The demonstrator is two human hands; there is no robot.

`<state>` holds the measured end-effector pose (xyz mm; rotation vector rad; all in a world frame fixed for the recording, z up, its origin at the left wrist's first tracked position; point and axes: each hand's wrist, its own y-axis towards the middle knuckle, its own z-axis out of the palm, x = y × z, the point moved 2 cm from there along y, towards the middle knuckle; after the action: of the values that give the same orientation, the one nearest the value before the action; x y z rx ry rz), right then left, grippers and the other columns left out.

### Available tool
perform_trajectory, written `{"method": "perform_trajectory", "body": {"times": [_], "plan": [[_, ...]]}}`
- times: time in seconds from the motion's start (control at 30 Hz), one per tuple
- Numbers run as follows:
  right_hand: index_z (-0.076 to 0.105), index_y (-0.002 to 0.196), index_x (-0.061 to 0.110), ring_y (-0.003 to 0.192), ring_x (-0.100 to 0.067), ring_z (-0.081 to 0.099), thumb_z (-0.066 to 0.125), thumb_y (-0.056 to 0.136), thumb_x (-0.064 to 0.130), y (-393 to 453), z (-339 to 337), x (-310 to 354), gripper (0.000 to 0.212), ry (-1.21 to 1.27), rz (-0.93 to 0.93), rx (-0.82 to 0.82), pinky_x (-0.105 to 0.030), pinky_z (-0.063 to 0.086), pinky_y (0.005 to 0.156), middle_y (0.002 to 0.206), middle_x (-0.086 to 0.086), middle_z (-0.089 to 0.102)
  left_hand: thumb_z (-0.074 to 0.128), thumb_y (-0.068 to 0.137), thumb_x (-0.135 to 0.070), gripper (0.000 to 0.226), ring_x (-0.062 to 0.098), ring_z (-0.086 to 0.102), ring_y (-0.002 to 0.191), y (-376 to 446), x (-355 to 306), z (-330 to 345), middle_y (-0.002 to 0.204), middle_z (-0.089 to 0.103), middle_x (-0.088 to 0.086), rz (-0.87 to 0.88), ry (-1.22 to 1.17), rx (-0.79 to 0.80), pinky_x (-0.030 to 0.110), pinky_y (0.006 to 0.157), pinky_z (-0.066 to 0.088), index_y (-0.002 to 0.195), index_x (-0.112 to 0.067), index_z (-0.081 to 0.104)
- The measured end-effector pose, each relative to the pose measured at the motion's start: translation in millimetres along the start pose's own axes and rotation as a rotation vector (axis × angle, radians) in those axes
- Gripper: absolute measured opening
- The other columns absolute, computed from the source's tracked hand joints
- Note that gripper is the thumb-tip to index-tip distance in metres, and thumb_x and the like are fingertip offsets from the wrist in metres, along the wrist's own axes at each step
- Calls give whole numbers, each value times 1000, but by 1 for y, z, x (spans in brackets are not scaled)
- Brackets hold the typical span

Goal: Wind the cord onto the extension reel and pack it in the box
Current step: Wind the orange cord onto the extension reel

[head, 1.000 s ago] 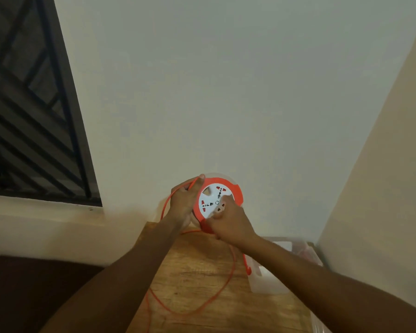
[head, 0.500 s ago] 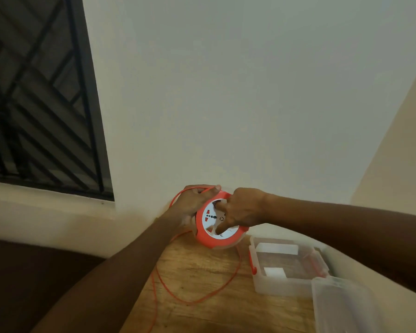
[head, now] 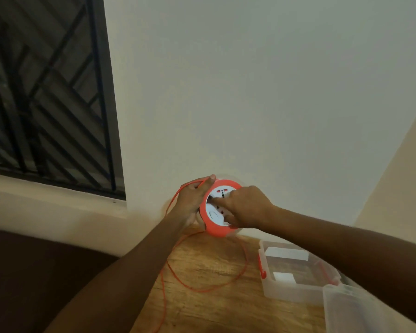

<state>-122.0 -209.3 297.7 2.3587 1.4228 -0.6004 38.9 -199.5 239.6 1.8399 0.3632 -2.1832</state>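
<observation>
- One wooden table [head: 216,306] carries a clear box [head: 296,293] near its right edge, lid off; loose cord [head: 235,280] loops across the middle.
- Held above the table's far edge, the extension reel [head: 217,228] looks light, rigid plastic, best gripped by its rim.
- Thin and limp, the cord will likely snag unless guided.
- Left hand [head: 190,200] curls around the reel's rim, thumb over the cord.
- Right hand [head: 246,209] has fingers bent, fingertips pressing the white socket face.

box [head: 296,290] on table [head: 209,308], reel [head: 216,230] left
</observation>
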Motion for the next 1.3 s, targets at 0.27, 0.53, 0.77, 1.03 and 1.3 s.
{"method": "perform_trajectory", "body": {"times": [0.27, 0.53, 0.77, 1.03, 1.3], "plan": [[29, 143, 23, 72, -23, 70, 61, 90, 30, 8, 36, 48, 63, 1734, 1012, -243, -32, 58, 57, 101, -10, 71, 78, 89, -46, 20, 24, 78, 93, 8, 11, 15, 94, 82, -2, 123, -11, -149, 47, 90, 64, 92, -27, 78], [59, 121, 22, 88, -22, 69, 64, 78, 31, -21, 57, 11, 44, 874, 680, -194, -36, 57, 76, 97, 1, 73, 76, 91, -46, 37, 27, 81, 81, 20, 15, 6, 96, 83, 7, 28, -28, -46, 34, 64, 64, 107, -13, 77], [65, 121, 19, 100, -36, 65, 75, 81, 11, -26, 48, -9, 42, 29, -114, -94, -42, 60, 61, 138, -17, 51, 75, 88, -55, 46, 32, 80, 88, 29, 16, 9, 100, 83, 6, 25, 98, 28, 56, 86, 64, 112, -16, 76], [51, 136, 26, 105, -38, 62, 83, 77, 31, -10, 34, -14, 68, -274, -382, 16, -46, 59, 72, 140, -18, 46, 71, 92, -52, 41, 34, 80, 89, 29, 14, 13, 100, 82, 7, 12, 157, 119, 51, 86, 65, 112, -16, 75], [46, 143, 31, 105, -31, 66, 80, 77, 44, -3, 23, -16, 75, -361, -354, 27, -41, 59, 79, 139, -15, 52, 67, 96, -45, 25, 28, 80, 83, 34, 3, 8, 94, 83, 1, 20, 160, 151, 42, 79, 66, 102, -21, 75]]}}
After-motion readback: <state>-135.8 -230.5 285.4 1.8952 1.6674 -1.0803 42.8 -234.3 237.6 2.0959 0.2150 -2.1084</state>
